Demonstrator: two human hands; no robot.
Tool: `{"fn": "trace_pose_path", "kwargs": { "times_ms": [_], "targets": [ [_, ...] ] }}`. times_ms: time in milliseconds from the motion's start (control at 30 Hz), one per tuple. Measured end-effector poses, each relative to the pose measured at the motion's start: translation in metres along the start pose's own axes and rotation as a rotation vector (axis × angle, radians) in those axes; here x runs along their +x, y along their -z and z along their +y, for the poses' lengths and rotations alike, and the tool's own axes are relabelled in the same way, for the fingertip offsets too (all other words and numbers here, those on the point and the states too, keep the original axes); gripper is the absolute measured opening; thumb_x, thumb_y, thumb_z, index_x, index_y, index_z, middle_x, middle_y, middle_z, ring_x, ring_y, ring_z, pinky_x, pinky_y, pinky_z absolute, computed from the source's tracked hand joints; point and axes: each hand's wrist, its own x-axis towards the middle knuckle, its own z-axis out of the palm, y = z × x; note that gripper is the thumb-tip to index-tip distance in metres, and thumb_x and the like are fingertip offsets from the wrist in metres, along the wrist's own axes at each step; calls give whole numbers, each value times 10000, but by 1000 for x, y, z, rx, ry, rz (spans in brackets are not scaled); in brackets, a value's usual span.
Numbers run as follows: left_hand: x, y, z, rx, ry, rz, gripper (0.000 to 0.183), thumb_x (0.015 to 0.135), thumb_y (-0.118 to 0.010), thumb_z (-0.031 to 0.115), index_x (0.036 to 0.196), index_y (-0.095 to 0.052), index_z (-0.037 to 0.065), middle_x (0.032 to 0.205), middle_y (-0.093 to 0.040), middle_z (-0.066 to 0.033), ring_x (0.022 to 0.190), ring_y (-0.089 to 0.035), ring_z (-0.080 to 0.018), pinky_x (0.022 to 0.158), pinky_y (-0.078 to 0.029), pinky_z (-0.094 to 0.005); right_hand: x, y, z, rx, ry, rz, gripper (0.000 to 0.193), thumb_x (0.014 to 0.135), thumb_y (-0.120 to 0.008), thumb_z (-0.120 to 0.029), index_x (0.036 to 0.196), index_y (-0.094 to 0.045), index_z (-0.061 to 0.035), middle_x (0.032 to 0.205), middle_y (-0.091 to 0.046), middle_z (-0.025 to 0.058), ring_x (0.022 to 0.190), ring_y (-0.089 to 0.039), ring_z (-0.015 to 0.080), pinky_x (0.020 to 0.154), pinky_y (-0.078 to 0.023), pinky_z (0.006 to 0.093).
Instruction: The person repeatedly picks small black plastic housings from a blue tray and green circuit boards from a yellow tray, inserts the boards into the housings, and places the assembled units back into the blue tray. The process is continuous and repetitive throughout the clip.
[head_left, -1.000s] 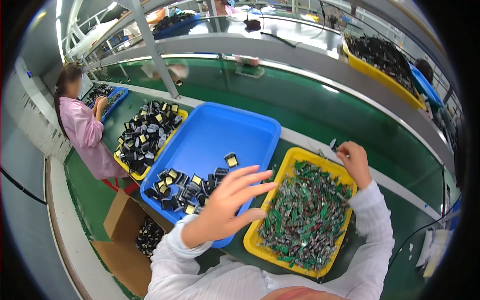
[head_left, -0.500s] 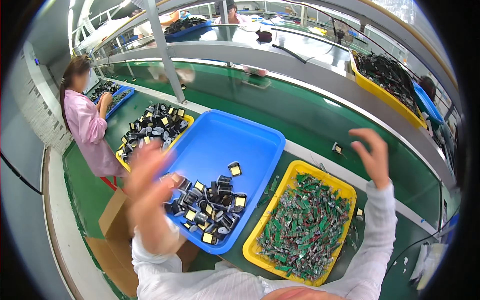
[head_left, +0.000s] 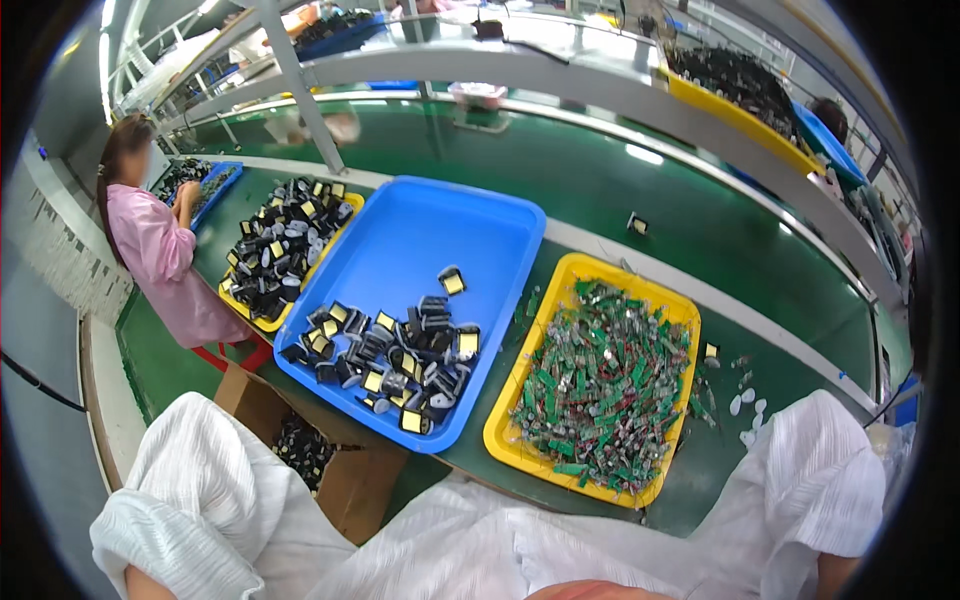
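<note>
Both of my arms are bent, with the white left sleeve and white right sleeve in sight. Only a bit of bare skin shows at each lower corner; neither hand is in view. In front of me a blue tray holds a loose pile of small black parts with pale yellow squares and grey ends. Right of it, a yellow tray is heaped with small green circuit boards with thin wires. My hands touch nothing that I can see.
Another yellow tray of black parts stands left. Below the blue tray is an open cardboard box with dark parts. A single part lies on the green belt. A person in pink works at far left.
Both hands have drawn back out of view, the left from over the blue tray, the right from beyond the yellow tray. The whole view has shifted, and several more parts lie at the blue tray's left.
</note>
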Motion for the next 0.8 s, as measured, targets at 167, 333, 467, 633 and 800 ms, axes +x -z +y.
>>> {"fn": "trace_pose_path", "kwargs": {
  "times_ms": [167,333,467,633,800],
  "targets": [
    [-17,14,3,200,99,2,478,875,-328,407,1256,-334,119,1324,-248,-121,1235,-205,-313,1014,-168,-465,-9,-9,-1,-65,-13,-48,378,889,-410,-342,1146,-512,-84,1172,-518,79,1095,-476,235,978,-306,415],
    [-29,19,-10,261,179,10,425,872,-349,360,1217,-366,111,1284,-292,-114,1204,-247,-300,997,-197,-443,-14,-10,0,-100,-34,-60,372,887,-408,-359,1153,-507,-119,1178,-513,55,1100,-470,217,988,-284,430],
    [-36,21,-10,276,210,9,384,870,-365,322,1185,-391,104,1252,-328,-109,1179,-281,-289,984,-220,-426,-19,-6,-3,-117,-37,-54,367,886,-406,-373,1158,-503,-146,1183,-509,35,1104,-466,202,996,-266,443],
    [-31,28,-8,322,246,-6,333,867,-386,275,1146,-422,96,1213,-372,-103,1148,-323,-276,967,-249,-405,-19,-13,-2,-81,-51,-56,363,884,-403,-390,1165,-498,-181,1189,-504,11,1108,-460,184,1005,-244,459],
    [-42,22,-19,312,243,15,283,865,-407,228,1106,-453,88,1173,-416,-97,1117,-365,-263,951,-277,-384,-26,-6,-2,-145,-45,-49,359,883,-401,-407,1171,-493,-215,1195,-498,-14,1113,-455,166,1015,-222,474]
  ]
}}
